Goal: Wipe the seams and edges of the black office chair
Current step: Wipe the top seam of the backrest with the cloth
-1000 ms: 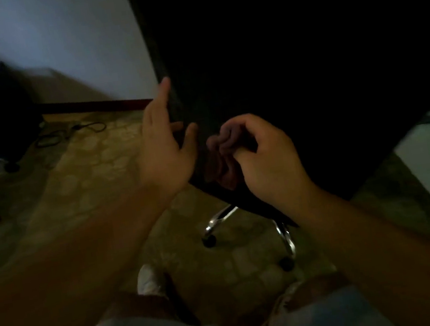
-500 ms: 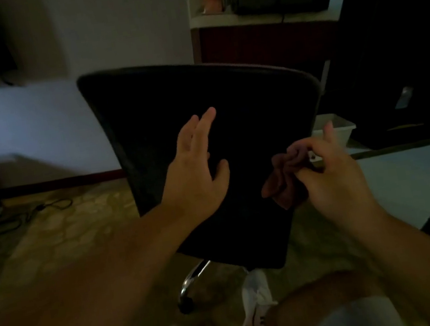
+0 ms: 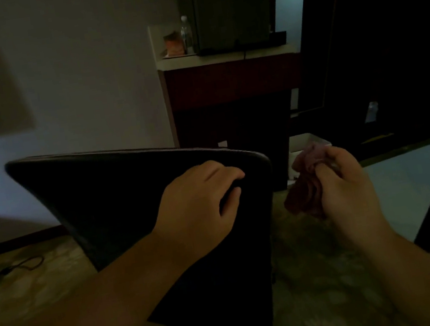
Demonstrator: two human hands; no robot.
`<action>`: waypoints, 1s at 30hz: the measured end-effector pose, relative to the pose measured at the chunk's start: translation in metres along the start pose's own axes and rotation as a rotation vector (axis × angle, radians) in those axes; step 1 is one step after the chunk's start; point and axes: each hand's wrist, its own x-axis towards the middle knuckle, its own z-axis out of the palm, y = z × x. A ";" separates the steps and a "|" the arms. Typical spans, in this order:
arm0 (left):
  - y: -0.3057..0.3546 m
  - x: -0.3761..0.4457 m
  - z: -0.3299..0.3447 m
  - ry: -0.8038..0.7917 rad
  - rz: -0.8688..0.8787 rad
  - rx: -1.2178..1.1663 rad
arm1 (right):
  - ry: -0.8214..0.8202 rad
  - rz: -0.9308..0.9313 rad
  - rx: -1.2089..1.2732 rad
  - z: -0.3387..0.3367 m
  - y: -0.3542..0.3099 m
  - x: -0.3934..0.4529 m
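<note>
Chair: black padded office chair backrest [image 3: 119, 205], tilted.
Left hand [image 3: 198, 207]: fingers curled over its top edge, two o'clock corner.
Right hand [image 3: 348, 187]: clutching crumpled reddish cloth [image 3: 307, 191], three o'clock, apart from chair.

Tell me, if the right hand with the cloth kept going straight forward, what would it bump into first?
Probably the white bin just beyond it. The right hand, gripping the reddish cloth, sits off the right edge of the black chair back, so it would miss the chair. Depth is hard to judge in this dim view.
</note>
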 end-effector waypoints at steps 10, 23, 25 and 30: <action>-0.002 0.063 -0.035 -0.184 0.064 0.390 | -0.227 0.083 0.066 0.015 -0.016 0.013; -0.029 0.123 -0.044 -0.811 -0.174 0.011 | -0.300 -0.128 -0.073 0.015 -0.017 0.024; -0.028 0.122 -0.043 -0.831 -0.171 0.017 | -0.300 -0.140 -0.050 0.017 -0.019 0.024; -0.028 0.119 -0.044 -0.816 -0.132 0.068 | -0.341 -0.130 0.034 0.017 -0.020 0.027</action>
